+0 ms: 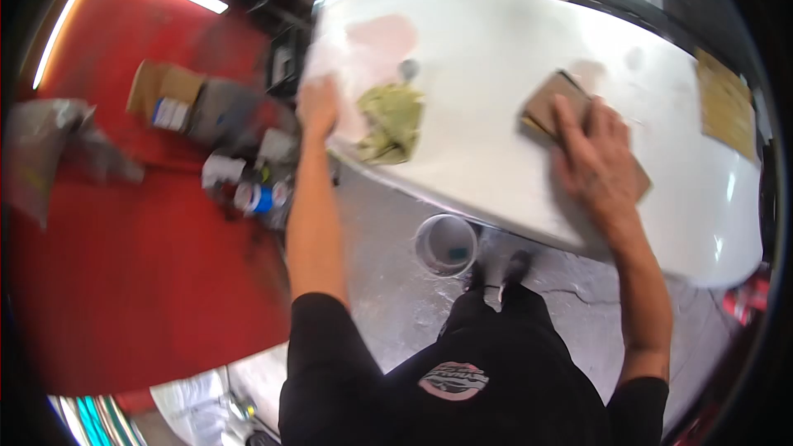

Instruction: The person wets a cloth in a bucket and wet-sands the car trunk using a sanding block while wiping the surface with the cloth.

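In the head view, my right hand is closed over a brown sanding block, which seems wrapped in sandpaper and lies against a white car panel. A brown strip shows past the heel of that hand. My left hand is at the panel's left edge, near a pinkish patch; its fingers are blurred. Just right of it, a crumpled yellow-green cloth lies on the panel. A tan sheet of paper rests at the panel's far right.
A white bucket stands on the grey floor by my feet, below the panel's front edge. To the left is a red surface with a cardboard box, a plastic bag and bottles around it. A dark cable crosses the floor.
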{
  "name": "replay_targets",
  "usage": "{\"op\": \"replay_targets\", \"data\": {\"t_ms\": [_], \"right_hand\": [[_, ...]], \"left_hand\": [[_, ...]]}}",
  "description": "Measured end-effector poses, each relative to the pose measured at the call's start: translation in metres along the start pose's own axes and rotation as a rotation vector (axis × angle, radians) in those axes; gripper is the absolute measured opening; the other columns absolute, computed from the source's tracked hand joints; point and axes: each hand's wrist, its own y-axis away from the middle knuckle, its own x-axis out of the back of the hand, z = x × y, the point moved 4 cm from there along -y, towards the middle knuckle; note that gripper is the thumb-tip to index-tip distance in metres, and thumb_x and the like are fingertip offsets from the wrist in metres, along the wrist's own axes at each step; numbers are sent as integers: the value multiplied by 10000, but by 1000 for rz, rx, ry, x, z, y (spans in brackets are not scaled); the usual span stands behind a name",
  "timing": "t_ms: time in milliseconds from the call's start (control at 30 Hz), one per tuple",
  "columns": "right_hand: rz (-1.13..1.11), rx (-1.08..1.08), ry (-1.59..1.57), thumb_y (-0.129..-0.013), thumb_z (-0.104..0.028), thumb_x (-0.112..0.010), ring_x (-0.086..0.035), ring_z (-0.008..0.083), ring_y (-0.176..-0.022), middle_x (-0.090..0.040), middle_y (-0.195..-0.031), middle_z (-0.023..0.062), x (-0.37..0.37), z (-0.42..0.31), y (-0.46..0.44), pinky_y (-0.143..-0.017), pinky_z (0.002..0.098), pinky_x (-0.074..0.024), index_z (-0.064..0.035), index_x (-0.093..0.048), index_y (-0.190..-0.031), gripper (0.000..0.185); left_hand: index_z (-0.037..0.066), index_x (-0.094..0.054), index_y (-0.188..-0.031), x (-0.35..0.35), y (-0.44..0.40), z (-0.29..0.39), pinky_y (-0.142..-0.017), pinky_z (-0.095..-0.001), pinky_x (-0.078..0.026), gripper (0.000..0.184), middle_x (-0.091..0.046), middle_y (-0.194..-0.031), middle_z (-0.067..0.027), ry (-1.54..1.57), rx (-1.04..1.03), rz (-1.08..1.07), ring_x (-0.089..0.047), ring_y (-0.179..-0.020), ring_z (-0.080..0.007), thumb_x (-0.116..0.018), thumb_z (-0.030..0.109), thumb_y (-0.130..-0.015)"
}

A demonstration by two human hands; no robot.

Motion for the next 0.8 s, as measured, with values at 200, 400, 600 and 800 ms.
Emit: {"op": "replay_targets", "data": {"t_ms": [200,400,600,800], "right_hand": [[163,-26,-229,-979,-235,-656,-613,472,-1255,-596,-1327,339,-15,5,-4,-1093,620,-476,-81,-604,-1387,439],[411,-264,-119,-1022,-589,-655,-541,499,-1388,-595,-1434,345,44,120,58,-1227,624,-367,-16,-680,-1359,665],[348,-1034,515,-1106,-590,-476,-469,437,-1446,-541,-1508,290,64,397,246,-1224,542,-343,126,-533,-1470,805],[158,-1273,199,-1099,-671,-407,-425,448,-1509,-489,-1600,288,94,519,283,-1238,560,-341,126,-496,-1529,909]], "left_hand": [[-10,-525,-1584,-65,-13,-48,-1284,-527,-316,519,-547,-1606,-251,366,-82,36,-475,-1506,-418,-381,269,-1171],[-84,-379,-1642,-44,-5,-54,-1344,-565,-183,569,-374,-1676,-370,287,46,-198,-295,-1585,-522,-288,238,-1182],[-90,-283,-1676,-23,3,-38,-1353,-570,-152,604,-279,-1718,-387,111,70,-348,-236,-1610,-536,-257,244,-1173],[-91,-268,-1680,-18,-2,-41,-1356,-565,-136,637,-236,-1741,-376,144,91,-345,-209,-1623,-532,-223,309,-1187]]}}
